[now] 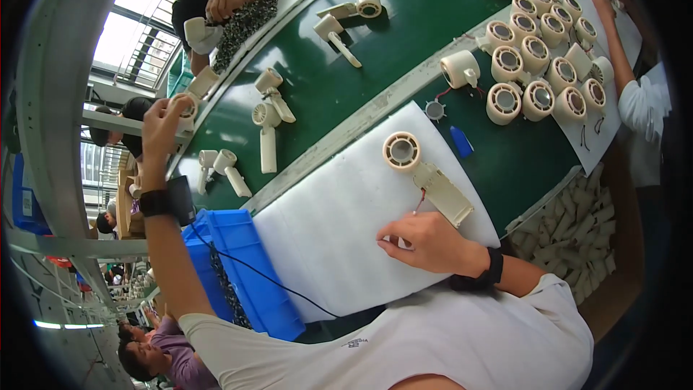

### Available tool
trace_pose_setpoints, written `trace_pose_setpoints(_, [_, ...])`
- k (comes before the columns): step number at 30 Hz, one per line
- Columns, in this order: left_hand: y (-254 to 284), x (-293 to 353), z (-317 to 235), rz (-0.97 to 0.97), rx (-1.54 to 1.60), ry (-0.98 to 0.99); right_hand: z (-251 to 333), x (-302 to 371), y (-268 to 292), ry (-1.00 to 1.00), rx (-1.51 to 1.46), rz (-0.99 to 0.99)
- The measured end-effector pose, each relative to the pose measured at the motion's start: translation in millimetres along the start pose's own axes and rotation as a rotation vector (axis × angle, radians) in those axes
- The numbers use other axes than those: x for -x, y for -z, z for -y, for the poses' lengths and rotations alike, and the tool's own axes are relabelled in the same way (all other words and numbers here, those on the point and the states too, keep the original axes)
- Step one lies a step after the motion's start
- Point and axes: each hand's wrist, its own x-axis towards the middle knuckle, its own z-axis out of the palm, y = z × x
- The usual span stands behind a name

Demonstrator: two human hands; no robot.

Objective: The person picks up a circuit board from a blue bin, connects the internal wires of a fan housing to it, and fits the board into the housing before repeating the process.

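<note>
My left hand (pixel 160 133) is stretched far out to the left, its fingers closed on a cream handheld fan (pixel 189 114) at the belt's far edge. My right hand (pixel 433 244) hovers over a white foam sheet (pixel 325 238) with thumb and fingers pinched together. Whatever the pinch may hold is too small to make out. Just beyond it lies an opened fan body (pixel 447 196), its handle shell facing up and a thin red wire running out of it. The round fan head (pixel 401 150) of that body points upward.
Several cream fans, among them one fan (pixel 266 126), lie along the green belt (pixel 303 94). Many fan heads (pixel 534 54) cluster at right, near a co-worker's arm (pixel 613 36). A blue bin (pixel 249 267) stands left of the foam; a box of white parts (pixel 570 231) stands right.
</note>
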Motion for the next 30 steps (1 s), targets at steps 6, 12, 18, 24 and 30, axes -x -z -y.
trace_pose_setpoints(6, [50.7,141.5,-131.6,0.859,-0.018,0.041,5.6,-8.5,6.6,-0.004,-0.199,-0.067])
trace_pose_setpoints(12, [-49.2,217.6,-154.6,1.223,0.034,-0.013,5.9,0.7,1.8,0.246,-0.214,0.189])
trace_pose_setpoints(18, [-66.0,237.9,-88.1,0.696,0.442,-0.058,9.3,11.7,0.4,-0.036,-0.176,0.378])
trace_pose_setpoints(24, [37.3,258.4,22.4,0.43,0.234,0.225,6.1,12.9,-3.3,-0.067,-0.261,0.279])
trace_pose_setpoints(30, [57.7,350.4,111.8,0.46,0.103,0.636,16.0,3.9,-3.3,-0.196,-0.374,0.176])
